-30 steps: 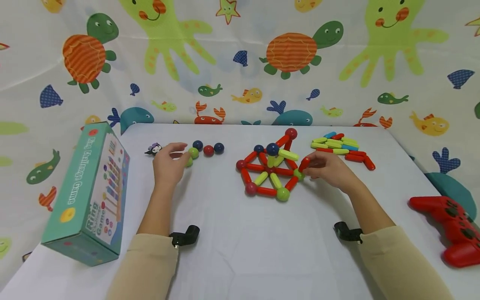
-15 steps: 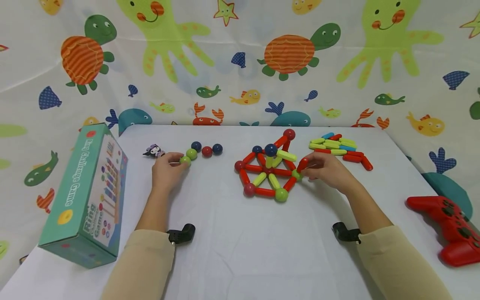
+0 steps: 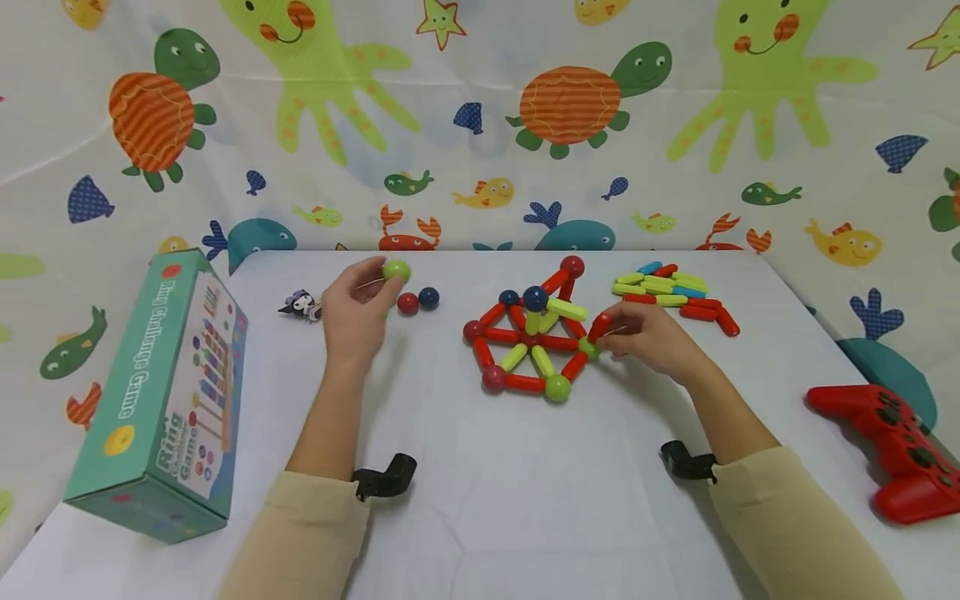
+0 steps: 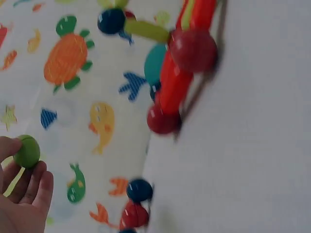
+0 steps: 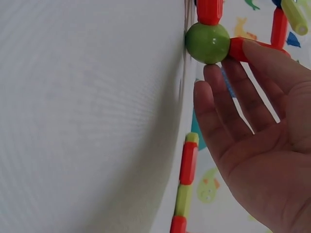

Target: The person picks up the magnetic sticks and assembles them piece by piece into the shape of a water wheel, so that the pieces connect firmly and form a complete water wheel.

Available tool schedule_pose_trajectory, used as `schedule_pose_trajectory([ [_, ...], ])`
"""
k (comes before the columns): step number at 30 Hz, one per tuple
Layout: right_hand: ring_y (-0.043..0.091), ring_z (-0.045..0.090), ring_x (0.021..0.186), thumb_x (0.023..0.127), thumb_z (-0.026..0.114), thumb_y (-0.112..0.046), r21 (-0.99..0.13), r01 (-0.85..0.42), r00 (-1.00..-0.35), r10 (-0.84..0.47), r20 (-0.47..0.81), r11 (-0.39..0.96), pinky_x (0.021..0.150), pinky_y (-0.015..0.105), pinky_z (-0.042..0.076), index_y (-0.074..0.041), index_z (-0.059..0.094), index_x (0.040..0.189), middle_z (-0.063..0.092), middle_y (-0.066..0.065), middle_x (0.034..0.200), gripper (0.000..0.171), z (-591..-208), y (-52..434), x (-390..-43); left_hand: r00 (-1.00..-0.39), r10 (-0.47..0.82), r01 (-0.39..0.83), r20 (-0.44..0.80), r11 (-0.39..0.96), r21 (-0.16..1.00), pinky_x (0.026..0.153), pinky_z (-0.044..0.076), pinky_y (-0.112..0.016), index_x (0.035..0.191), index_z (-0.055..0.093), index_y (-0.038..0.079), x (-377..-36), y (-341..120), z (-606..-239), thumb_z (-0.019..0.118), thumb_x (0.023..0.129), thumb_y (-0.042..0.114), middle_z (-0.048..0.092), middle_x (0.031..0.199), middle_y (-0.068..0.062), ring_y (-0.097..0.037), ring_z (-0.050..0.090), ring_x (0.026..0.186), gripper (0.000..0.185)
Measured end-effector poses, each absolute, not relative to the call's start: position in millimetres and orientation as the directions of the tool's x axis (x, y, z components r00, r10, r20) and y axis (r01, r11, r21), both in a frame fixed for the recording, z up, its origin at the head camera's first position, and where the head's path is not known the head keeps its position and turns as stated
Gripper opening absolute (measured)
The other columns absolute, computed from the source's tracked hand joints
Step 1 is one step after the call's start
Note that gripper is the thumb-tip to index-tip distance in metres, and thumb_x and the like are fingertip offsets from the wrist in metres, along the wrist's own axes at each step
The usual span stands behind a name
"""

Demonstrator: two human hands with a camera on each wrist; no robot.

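Both hands busy: left hand (image 3: 352, 312) pinches green ball (image 3: 396, 270) (raised), right hand (image 3: 651, 340) grips red stick (image 3: 600, 326).

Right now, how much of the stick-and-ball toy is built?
A flat wheel of sticks and balls lies built on the table, with a few sticks rising over it. The left hand pinches a green ball lifted off the table; the right hand holds a red stick at the wheel's rim. Loose sticks and two balls lie unused.
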State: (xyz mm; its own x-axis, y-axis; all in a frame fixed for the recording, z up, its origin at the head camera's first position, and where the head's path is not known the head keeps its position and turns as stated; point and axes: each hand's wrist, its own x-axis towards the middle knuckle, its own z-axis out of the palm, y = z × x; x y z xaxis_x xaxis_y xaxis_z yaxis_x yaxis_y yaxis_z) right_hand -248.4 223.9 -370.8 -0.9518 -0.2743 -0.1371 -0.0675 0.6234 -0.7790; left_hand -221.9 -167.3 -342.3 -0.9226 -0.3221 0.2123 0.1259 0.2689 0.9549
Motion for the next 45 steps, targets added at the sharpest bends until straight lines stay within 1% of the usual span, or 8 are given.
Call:
schedule_pose_trajectory([
  [4, 0.03, 0.066, 0.115, 0.096, 0.074, -0.02, -0.782, -0.062, -0.956, -0.263, -0.133, 0.62, 0.092, 0.038, 0.06, -0.009, 0.064, 0.13, 0.071, 0.015, 0.126, 0.038, -370.9, 225.3, -248.0, -0.965, -0.024, 0.252, 0.261, 0.195, 0.948, 0.096, 0.058, -0.027, 0.136, 0.066, 0.014, -216.4, -113.3, -322.0, 0.073, 0.098, 0.019, 0.069, 0.131, -0.002, -0.016, 0.068, 0.118, 0.04],
  [8, 0.03, 0.067, 0.114, 0.095, 0.075, -0.02, -0.793, -0.076, -0.955, -0.272, -0.116, 0.605, 0.091, 0.037, 0.06, -0.01, 0.064, 0.13, 0.071, 0.014, 0.125, 0.038, -371.7, 223.6, -248.7, -0.927, 0.244, 0.343, 0.287, 0.236, 0.909, 0.099, 0.057, -0.028, 0.136, 0.066, 0.013, -215.3, -61.0, -313.0, 0.072, 0.098, 0.018, 0.069, 0.13, -0.002, -0.016, 0.069, 0.117, 0.039],
  [11, 0.03, 0.067, 0.114, 0.096, 0.074, -0.019, -0.797, -0.087, -0.954, -0.279, -0.105, 0.598, 0.091, 0.037, 0.06, -0.01, 0.064, 0.13, 0.072, 0.014, 0.124, 0.037, -371.0, 222.5, -248.7, -0.881, 0.355, 0.427, 0.313, 0.315, 0.847, 0.097, 0.057, -0.027, 0.136, 0.067, 0.011, -220.7, -31.4, -309.4, 0.073, 0.097, 0.019, 0.07, 0.127, -0.003, -0.016, 0.07, 0.113, 0.04],
  [15, 0.032, 0.066, 0.115, 0.096, 0.074, -0.019, -0.802, -0.064, -0.955, -0.269, -0.123, 0.594, 0.092, 0.037, 0.06, -0.009, 0.063, 0.134, 0.071, 0.015, 0.126, 0.041, -370.2, 221.9, -246.8, -0.847, 0.439, 0.488, 0.301, 0.414, 0.769, 0.096, 0.057, -0.024, 0.135, 0.067, 0.01, -231.2, -5.2, -307.9, 0.074, 0.097, 0.019, 0.07, 0.125, -0.003, -0.015, 0.07, 0.112, 0.04],
  [21, 0.034, 0.064, 0.119, 0.096, 0.073, -0.017, -0.81, -0.064, -0.954, -0.273, -0.121, 0.583, 0.092, 0.041, 0.06, -0.008, 0.06, 0.141, 0.069, 0.017, 0.13, 0.048, -370.2, 219.9, -244.6, -0.832, 0.516, 0.5, 0.205, 0.537, 0.679, 0.095, 0.055, -0.02, 0.136, 0.067, 0.011, -245.6, 13.6, -309.0, 0.072, 0.099, 0.022, 0.071, 0.127, 0.0, -0.012, 0.068, 0.114, 0.038],
  [28, 0.034, 0.064, 0.12, 0.095, 0.072, -0.013, -0.814, -0.075, -0.95, -0.288, -0.117, 0.576, 0.093, 0.043, 0.06, -0.008, 0.06, 0.142, 0.068, 0.017, 0.133, 0.049, -370.2, 221.8, -243.3, -0.824, 0.557, 0.494, 0.105, 0.614, 0.616, 0.092, 0.056, -0.019, 0.135, 0.068, 0.013, -247.7, 25.9, -310.4, 0.07, 0.1, 0.024, 0.071, 0.126, 0.001, -0.012, 0.065, 0.115, 0.037],
  [39, 0.031, 0.065, 0.118, 0.094, 0.074, -0.017, -0.809, -0.079, -0.95, -0.289, -0.115, 0.583, 0.094, 0.04, 0.059, -0.011, 0.061, 0.141, 0.07, 0.014, 0.129, 0.049, -371.8, 223.3, -242.7, -0.838, 0.541, 0.487, 0.075, 0.678, 0.55, 0.094, 0.056, -0.022, 0.138, 0.067, 0.015, -246.0, 28.8, -312.1, 0.07, 0.1, 0.025, 0.069, 0.125, 0.002, -0.014, 0.064, 0.116, 0.039],
  [45, 0.031, 0.066, 0.116, 0.095, 0.073, -0.018, -0.811, -0.085, -0.95, -0.293, -0.109, 0.579, 0.094, 0.041, 0.059, -0.01, 0.061, 0.141, 0.07, 0.015, 0.129, 0.049, -372.5, 222.1, -241.6, -0.831, 0.546, 0.521, 0.11, 0.692, 0.499, 0.096, 0.056, -0.026, 0.137, 0.066, 0.016, -243.6, 25.4, -314.2, 0.071, 0.099, 0.027, 0.068, 0.125, 0.001, -0.014, 0.062, 0.117, 0.04],
])
